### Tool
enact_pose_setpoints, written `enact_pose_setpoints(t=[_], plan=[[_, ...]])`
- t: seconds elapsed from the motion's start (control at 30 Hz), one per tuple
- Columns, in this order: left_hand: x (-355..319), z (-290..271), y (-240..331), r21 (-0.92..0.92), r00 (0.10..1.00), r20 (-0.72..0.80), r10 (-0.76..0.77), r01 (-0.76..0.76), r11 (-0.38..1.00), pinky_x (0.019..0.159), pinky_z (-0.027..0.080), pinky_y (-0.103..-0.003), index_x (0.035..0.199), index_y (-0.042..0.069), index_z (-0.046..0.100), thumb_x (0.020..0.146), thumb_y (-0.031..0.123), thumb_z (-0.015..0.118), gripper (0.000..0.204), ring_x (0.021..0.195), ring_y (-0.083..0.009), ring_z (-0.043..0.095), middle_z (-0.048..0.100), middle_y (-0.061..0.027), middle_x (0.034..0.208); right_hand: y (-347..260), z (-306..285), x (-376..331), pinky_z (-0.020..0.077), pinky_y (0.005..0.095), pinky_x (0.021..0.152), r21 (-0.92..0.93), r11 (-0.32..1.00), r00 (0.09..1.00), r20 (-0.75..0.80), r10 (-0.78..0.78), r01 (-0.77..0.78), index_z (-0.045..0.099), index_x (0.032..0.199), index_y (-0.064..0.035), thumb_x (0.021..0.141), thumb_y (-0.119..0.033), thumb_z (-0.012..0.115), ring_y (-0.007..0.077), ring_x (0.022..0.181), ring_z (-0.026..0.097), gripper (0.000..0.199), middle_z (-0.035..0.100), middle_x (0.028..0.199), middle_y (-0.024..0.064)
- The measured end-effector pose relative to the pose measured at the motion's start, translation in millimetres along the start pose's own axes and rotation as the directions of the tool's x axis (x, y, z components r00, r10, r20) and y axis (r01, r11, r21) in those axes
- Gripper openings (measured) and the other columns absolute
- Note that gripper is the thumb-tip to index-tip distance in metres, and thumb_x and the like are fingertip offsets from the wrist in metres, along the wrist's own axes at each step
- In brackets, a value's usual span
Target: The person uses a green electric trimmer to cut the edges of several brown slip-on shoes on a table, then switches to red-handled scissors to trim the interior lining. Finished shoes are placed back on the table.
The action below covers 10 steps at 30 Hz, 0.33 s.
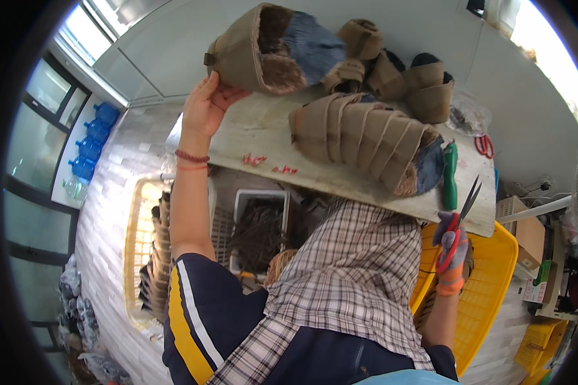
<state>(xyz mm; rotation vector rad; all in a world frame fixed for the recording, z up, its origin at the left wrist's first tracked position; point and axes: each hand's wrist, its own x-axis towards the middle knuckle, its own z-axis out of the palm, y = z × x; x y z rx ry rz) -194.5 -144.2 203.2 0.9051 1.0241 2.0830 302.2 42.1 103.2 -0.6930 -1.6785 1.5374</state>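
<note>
My left hand is raised over the far left of the table and grips the lower edge of a tan fur-lined cap. Brown fur and a blue denim patch show in its opening. In a grey and orange glove, my right hand is closed round the red handles of scissors, near the table's right corner. The blades point up and away from me. A row of nested tan caps lies on the table between the hands. Just beyond the scissors is a green-handled tool.
More tan caps stand at the back of the pale table, beside a clear plastic bag and red-handled scissors. Red scraps lie near its front edge. A yellow crate stands right, a cream basket left.
</note>
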Motion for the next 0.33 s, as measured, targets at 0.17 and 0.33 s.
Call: enact_pose_setpoints(t=[0.17,0.33], plan=[[-87.6,16.7,-39.5,-0.255,0.965,0.176,-0.192,0.233,0.938,0.092,0.047,-0.046,0.121,0.001,0.051,0.098,0.023,0.042,0.033,0.104,-0.0285,0.06,0.06,-0.0132,0.118,-40.6,28.2,-1.1,0.0396,0.0197,0.069,-0.229,0.971,0.998,0.04,-0.056,0.064,0.051,0.119,-0.0014,0.079,-0.003,0.068,0.0056,0.076,0.043,0.044,0.051,0.09,-0.0009],[-139.0,5.0,-113.5,-0.402,0.916,0.236,-0.324,0.396,0.826,0.1,0.04,-0.043,0.127,0.002,0.049,0.098,0.021,0.044,0.035,0.118,-0.0266,0.052,0.055,-0.0095,0.127,-80.9,63.0,12.7,0.0477,0.0399,0.067,-0.831,0.37,0.909,0.383,-0.162,0.416,0.053,0.108,-0.0067,0.078,-0.02,0.074,0.0226,0.074,0.059,0.039,0.062,0.087,0.0043]])
